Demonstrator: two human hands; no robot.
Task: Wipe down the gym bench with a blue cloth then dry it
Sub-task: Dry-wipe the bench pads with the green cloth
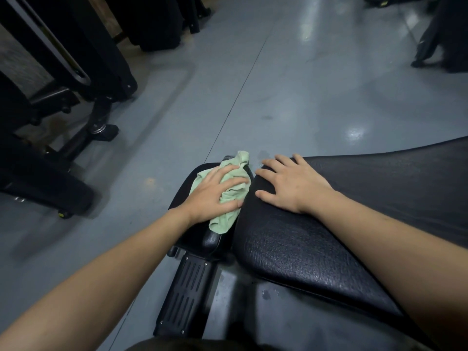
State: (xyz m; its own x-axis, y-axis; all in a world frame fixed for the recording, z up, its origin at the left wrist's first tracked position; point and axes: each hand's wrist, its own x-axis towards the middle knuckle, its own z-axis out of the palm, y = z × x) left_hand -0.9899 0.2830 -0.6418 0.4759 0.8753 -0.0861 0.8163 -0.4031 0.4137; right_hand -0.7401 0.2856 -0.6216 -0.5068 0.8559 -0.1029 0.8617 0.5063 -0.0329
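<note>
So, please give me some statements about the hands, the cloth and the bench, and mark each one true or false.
1. The left hand presses a cloth on the small pad. True.
2. The cloth is dark blue. False: it looks pale green.
3. The right hand lies flat on the long pad. True.
4. The right hand holds a spray bottle. False: it holds nothing.
5. The cloth lies on the floor. False: it is on the bench.
</note>
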